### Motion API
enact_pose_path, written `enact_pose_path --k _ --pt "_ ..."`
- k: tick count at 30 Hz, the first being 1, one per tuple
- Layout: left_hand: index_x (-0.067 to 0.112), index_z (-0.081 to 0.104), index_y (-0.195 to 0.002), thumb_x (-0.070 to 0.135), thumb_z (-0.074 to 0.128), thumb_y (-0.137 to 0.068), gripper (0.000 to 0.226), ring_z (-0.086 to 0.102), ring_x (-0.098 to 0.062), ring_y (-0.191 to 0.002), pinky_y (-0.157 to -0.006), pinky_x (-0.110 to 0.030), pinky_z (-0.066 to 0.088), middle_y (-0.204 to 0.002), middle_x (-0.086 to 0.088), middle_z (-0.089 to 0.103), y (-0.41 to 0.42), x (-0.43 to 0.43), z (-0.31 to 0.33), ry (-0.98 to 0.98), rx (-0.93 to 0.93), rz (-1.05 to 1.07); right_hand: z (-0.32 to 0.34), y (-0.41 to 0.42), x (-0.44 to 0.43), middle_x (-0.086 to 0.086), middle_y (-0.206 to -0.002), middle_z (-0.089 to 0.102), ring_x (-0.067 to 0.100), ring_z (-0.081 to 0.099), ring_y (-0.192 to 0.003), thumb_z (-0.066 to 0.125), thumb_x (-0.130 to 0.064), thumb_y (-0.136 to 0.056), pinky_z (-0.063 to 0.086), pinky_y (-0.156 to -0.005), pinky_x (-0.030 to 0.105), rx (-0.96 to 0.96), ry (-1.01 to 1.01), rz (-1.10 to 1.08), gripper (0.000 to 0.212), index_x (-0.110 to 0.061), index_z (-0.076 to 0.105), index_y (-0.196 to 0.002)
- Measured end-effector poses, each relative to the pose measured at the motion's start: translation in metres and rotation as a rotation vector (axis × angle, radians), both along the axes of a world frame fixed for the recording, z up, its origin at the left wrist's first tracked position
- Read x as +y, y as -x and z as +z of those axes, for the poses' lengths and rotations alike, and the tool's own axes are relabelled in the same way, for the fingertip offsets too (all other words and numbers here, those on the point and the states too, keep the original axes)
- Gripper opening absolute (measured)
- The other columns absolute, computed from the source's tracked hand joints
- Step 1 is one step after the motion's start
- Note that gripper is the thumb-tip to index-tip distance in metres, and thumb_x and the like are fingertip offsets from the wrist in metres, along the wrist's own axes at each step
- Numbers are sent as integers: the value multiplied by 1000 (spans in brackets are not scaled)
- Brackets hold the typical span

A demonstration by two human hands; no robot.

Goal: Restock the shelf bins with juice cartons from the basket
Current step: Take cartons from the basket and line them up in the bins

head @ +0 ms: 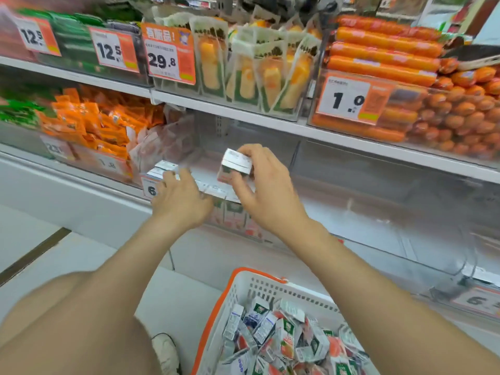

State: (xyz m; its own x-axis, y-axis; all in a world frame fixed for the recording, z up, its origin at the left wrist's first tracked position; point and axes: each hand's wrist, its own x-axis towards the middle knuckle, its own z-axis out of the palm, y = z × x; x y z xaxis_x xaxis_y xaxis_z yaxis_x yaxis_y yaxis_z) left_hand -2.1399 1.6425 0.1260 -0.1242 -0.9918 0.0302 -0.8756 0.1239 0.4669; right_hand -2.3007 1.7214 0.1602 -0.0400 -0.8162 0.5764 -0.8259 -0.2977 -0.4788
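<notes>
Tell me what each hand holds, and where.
Right hand grips a juice carton, fingers on its top end, thumb below. Left hand holds nothing, only touching the stocked cartons.

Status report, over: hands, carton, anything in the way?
Right hand grips a carton over the bin. Left hand touches shelved cartons. Basket holds plenty. Nothing blocking.

White metal shelves (pixel 270 123) rise in tiers straight ahead, the upper levels packed with orange plastic-wrapped sausages (pixel 384 50), clear pouches of yellow food (pixel 270 77) and crinkled orange snack packets (pixel 89 117). Orange-and-white price cards (pixel 170 54) hang along the fronts. Underfoot, a pale grey floor (pixel 21 234) carries one dark strip (pixel 32 255), under bright, even light.
</notes>
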Motion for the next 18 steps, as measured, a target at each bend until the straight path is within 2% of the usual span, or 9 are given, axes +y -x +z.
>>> enact_pose_path --k 2,3,9,12,14,16,18 --pt "8 30 -151 48 62 -95 76 34 -46 -142 -111 -55 36 -154 -22 30 -7 -9 -4 -49 -31 18 -10 -5 -43 5 -112 58 31 58 -97 62 -22 -99 50 -82 46 140 -23 -11 30 -16 54 -127" --pt "7 30 -152 51 60 -96 78 33 -45 -143 -111 -55 36 -155 -22 28 -10 -12 -6 -62 -42 22 -14 -9 -62 7 -110 59 32 58 -96 62 -22 -100 51 -81 47 137 -43 -22 28 -15 54 -126" --pt "7 39 -144 61 48 -100 70 42 -47 -134 -104 -53 41 -154 -20 27 -18 -21 -6 -62 -117 -11 -31 -43 -153 13 -99 67 32 53 -89 65 -31 -97 45 -70 41 -14 -390 -103 23 -11 61 -108" --pt "14 37 -143 60 49 -100 65 41 -47 -133 -104 -54 40 -150 -16 28 -20 -24 -7 -42 -207 -18 -39 -54 -177 20 -87 72 34 62 -85 72 -34 -91 52 -74 44 -29 -522 -26 35 0 70 -91" --pt "16 35 -146 59 49 -99 65 37 -47 -137 -107 -55 38 -153 -16 26 -20 -27 -9 -29 -249 0 -42 -56 -184 23 -87 71 34 59 -79 65 -34 -96 55 -75 44 -27 -638 21 42 8 69 -98" --pt "15 35 -146 56 50 -99 64 33 -47 -141 -109 -56 36 -155 -17 26 -19 -30 -9 -14 -267 20 -43 -53 -186 27 -86 65 27 49 -73 56 -25 -100 52 -71 46 -16 -698 47 39 12 65 -103" --pt "12 36 -144 53 53 -97 65 31 -47 -141 -108 -57 35 -154 -18 28 -17 -30 -9 16 -276 40 -40 -48 -179 19 -92 68 30 57 -82 49 -20 -102 52 -82 48 28 -709 51 33 8 64 -108"
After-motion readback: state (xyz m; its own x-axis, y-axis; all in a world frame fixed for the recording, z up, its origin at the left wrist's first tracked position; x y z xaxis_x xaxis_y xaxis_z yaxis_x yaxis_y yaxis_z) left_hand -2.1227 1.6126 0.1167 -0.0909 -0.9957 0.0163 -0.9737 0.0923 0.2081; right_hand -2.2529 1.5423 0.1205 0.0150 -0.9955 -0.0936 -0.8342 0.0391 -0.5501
